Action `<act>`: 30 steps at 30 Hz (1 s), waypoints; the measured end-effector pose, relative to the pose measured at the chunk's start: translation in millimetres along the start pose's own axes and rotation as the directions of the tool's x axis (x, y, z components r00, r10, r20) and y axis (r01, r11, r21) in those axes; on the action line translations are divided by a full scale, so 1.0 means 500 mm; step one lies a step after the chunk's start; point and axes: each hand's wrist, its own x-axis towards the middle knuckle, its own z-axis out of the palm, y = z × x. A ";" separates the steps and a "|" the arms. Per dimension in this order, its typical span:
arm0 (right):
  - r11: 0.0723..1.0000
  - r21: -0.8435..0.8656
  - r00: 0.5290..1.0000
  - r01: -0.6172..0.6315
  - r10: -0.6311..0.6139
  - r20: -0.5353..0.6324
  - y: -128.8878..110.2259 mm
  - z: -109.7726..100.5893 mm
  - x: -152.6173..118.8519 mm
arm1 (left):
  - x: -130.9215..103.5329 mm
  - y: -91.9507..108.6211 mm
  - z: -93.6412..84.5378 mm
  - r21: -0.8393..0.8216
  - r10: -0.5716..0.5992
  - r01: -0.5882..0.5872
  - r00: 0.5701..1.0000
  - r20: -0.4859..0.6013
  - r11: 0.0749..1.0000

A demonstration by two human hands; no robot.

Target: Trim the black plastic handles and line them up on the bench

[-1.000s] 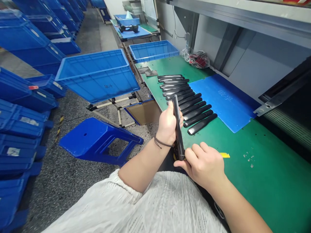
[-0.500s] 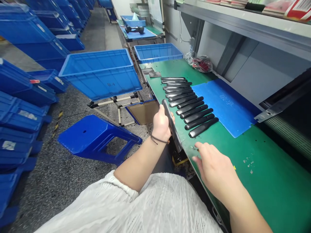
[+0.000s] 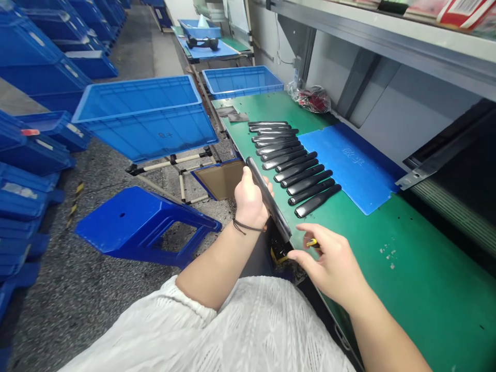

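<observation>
My left hand (image 3: 250, 199) is wrapped around a long, glossy black handle-shaped part (image 3: 271, 201), held tilted over the near edge of the green table. Close to the part's lower end is my right hand (image 3: 329, 261), its thumb and forefinger spread apart. A small yellow-and-black tool (image 3: 313, 243) is tucked in the curled fingers of that hand; its kind is mostly hidden. Beyond both hands, several similar black parts (image 3: 318, 200) lie side by side in a row on the green table (image 3: 426, 279).
A blue sheet (image 3: 352, 165) lies behind the row, below a metal shelf (image 3: 372, 31). Left of the table are a blue crate (image 3: 155, 129) on a pipe stand and a blue stool (image 3: 124, 222). Stacked blue bins (image 3: 23, 217) line the far left. A plastic bag (image 3: 313, 98) sits at the back.
My right hand has moved left, closer to the lower end of the held part, and has turned so the yellow tool shows in its fingers. My left hand keeps its grip.
</observation>
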 end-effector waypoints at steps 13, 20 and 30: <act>0.963 0.244 0.940 0.112 -0.023 -0.341 -0.042 -0.040 -0.017 | -0.106 0.007 -0.033 -0.018 0.416 -0.981 -0.099 0.904 -0.194; 0.979 -0.025 0.965 0.202 -0.203 -0.164 -0.037 -0.083 -0.017 | -0.093 0.018 -0.027 -0.071 0.294 -0.995 -0.090 0.952 -0.077; 0.956 -0.203 0.962 0.210 -0.239 -0.135 -0.032 -0.054 -0.012 | -0.092 0.034 -0.035 -0.085 0.254 -0.994 -0.100 0.962 -0.069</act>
